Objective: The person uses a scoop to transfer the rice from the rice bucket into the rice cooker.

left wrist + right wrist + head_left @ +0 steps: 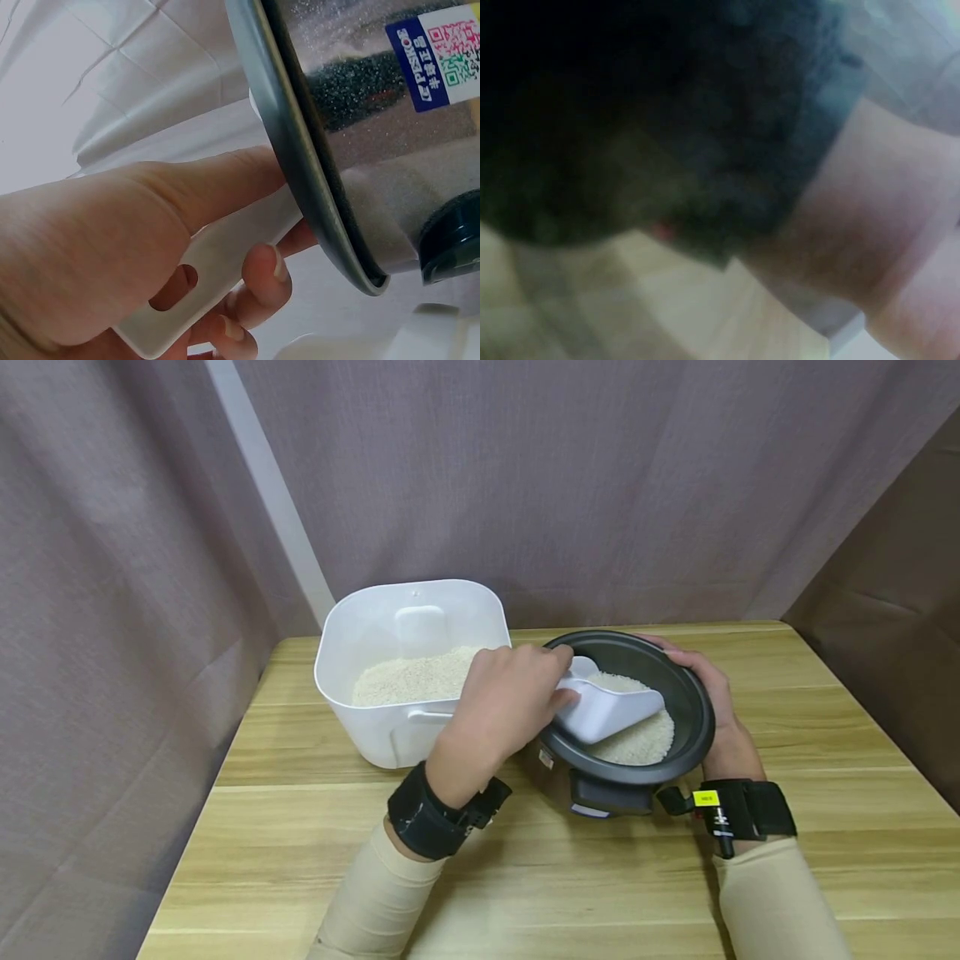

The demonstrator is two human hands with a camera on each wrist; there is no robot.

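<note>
White scoop [607, 710] was gripped by left hand [502, 710], tipped over rice in cooker pot [693, 727]. Pot rim was clasped by right hand [716, 710], fingers curled.

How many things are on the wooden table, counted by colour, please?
White: 2, the square plastic rice container and the plastic scoop held by the left hand.
Black: 1, the round rice cooker that the right hand holds.
Total: 3.
</note>
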